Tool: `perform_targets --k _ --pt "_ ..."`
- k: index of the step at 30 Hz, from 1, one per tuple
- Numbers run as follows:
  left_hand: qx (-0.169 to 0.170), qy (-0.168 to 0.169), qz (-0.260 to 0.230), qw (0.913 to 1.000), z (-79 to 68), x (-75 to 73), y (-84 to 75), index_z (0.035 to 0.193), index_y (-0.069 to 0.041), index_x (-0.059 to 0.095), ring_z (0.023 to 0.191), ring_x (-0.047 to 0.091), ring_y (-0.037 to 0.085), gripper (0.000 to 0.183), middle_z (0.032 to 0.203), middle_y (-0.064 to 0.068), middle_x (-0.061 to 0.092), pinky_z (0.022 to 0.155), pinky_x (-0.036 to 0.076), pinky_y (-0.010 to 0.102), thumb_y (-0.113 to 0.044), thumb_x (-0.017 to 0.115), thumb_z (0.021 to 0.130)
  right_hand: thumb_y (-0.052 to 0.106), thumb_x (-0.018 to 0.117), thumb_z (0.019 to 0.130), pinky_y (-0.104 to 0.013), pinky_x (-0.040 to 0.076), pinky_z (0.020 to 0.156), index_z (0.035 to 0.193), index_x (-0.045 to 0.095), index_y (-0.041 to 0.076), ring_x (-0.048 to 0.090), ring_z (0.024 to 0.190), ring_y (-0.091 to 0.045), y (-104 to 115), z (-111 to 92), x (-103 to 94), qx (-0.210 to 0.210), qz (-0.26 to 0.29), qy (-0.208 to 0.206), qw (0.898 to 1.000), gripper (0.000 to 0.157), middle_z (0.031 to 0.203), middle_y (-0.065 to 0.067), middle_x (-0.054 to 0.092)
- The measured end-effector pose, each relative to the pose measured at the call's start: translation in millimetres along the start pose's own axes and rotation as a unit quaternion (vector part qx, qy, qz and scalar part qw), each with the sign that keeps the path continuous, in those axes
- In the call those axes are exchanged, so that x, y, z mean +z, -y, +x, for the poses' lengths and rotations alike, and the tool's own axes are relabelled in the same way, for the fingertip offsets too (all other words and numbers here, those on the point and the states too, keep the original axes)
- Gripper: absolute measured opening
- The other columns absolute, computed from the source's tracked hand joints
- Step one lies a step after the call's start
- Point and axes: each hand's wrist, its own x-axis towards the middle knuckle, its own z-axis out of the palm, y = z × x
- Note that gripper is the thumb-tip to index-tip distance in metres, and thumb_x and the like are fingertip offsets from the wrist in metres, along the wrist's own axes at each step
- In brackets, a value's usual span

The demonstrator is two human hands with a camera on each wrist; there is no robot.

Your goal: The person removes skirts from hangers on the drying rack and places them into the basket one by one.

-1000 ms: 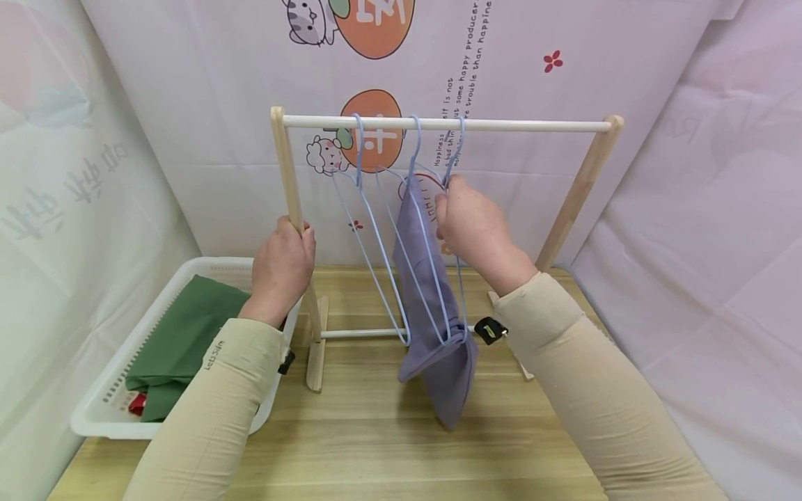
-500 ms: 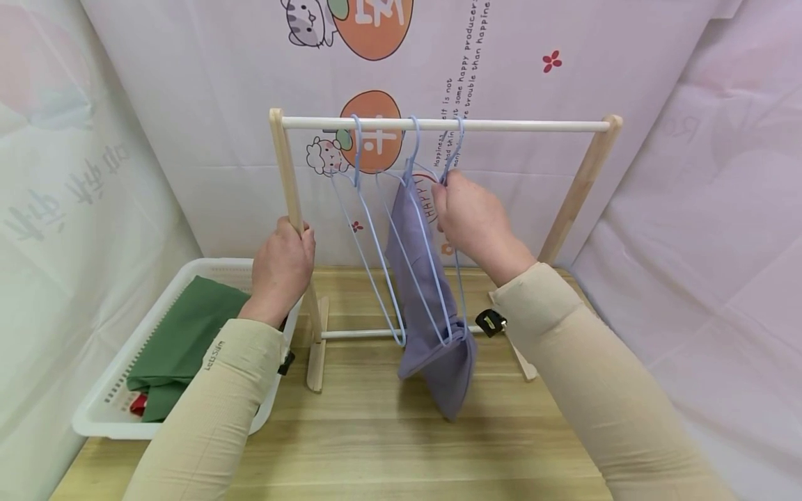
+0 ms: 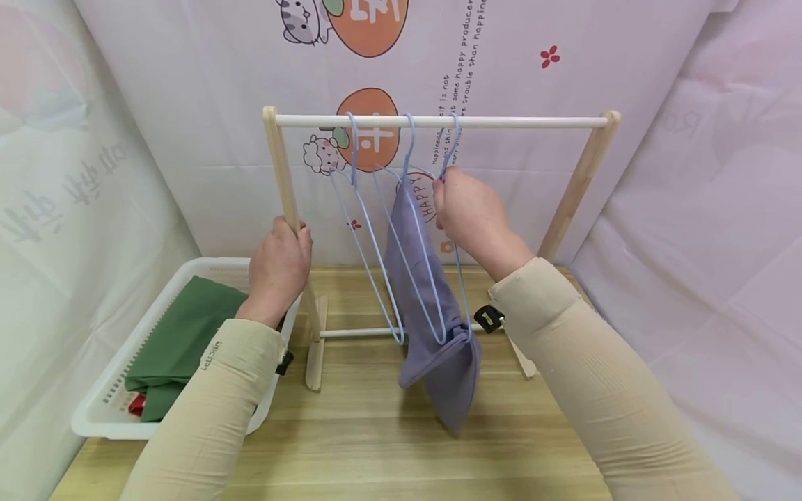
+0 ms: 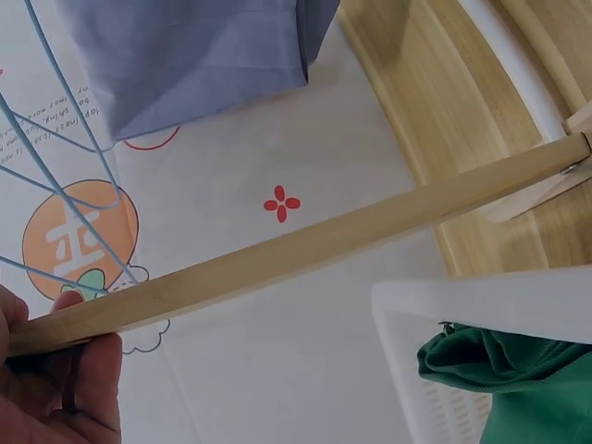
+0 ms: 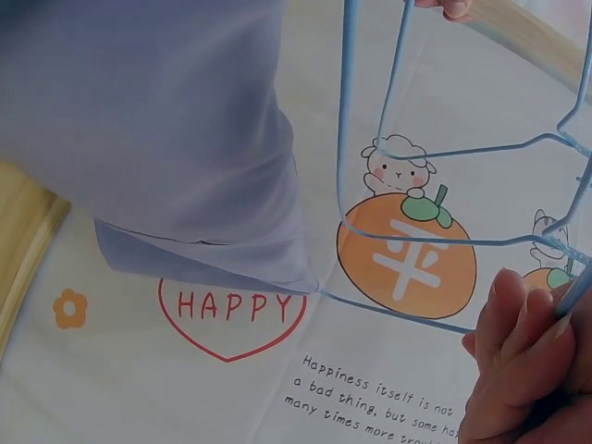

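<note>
In the head view, my left hand (image 3: 280,268) grips the left wooden post (image 3: 280,160) of a small clothes rack. My right hand (image 3: 473,212) pinches the neck of the rightmost blue wire hanger (image 3: 447,158), whose hook sits on the white top rail (image 3: 532,122). A purple garment (image 3: 451,390) hangs from that hanger, folded at its lower bar, its end dangling above the table. Two more blue hangers, a middle one (image 3: 410,136) and a left one (image 3: 354,139), are bare. In the right wrist view, curled fingers (image 5: 518,351) close around the wire.
A white basket (image 3: 113,428) stands at left, beside the rack's foot, with a folded green cloth (image 3: 182,341) and a bit of red cloth (image 3: 136,403) inside. The rack's lower rail (image 3: 357,332) runs low behind the garment. Printed curtains (image 3: 514,62) enclose the wooden table (image 3: 351,452).
My right hand stays on the hanger's neck, and the lower end of the purple garment swings slightly to the right. My left hand keeps its grip on the post. The head view shifts slightly.
</note>
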Motion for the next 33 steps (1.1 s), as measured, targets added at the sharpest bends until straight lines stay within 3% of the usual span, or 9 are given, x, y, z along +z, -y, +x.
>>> perform_targets --k 12,20,33 --pt "-0.004 0.011 -0.024 0.9996 -3.4 -2.2 -2.0 0.129 0.004 0.052 0.066 0.061 0.034 0.045 0.084 0.018 0.061 0.057 0.051 0.044 -0.036 0.038 0.113 0.028 0.029 0.112 -0.049 0.054 0.081 0.115 0.056 0.003 0.07 0.081 -0.032 -0.2 0.2 -4.6 0.02 -0.005 0.041 0.999 0.037 0.082 -0.008 0.075" --pt "-0.004 0.017 -0.039 0.9991 -7.0 -2.6 -4.2 0.142 0.004 0.048 0.072 0.063 0.036 0.047 0.095 0.022 0.065 0.063 0.053 0.047 -0.031 0.041 0.112 0.027 0.028 0.113 -0.047 0.053 0.08 0.117 0.055 0.004 0.069 0.081 -0.031 -0.4 0.3 -4.4 0.022 0.009 0.045 0.999 0.036 0.081 -0.007 0.074" --pt "-0.001 0.02 -0.041 0.9989 -8.8 -2.2 -4.4 0.143 0.006 0.047 0.075 0.064 0.036 0.048 0.101 0.023 0.066 0.064 0.053 0.047 -0.031 0.041 0.113 0.028 0.028 0.113 -0.045 0.054 0.078 0.119 0.055 0.003 0.068 0.078 -0.029 -1.6 0.7 -4.8 0.024 0.017 0.055 0.998 0.036 0.084 -0.007 0.073"
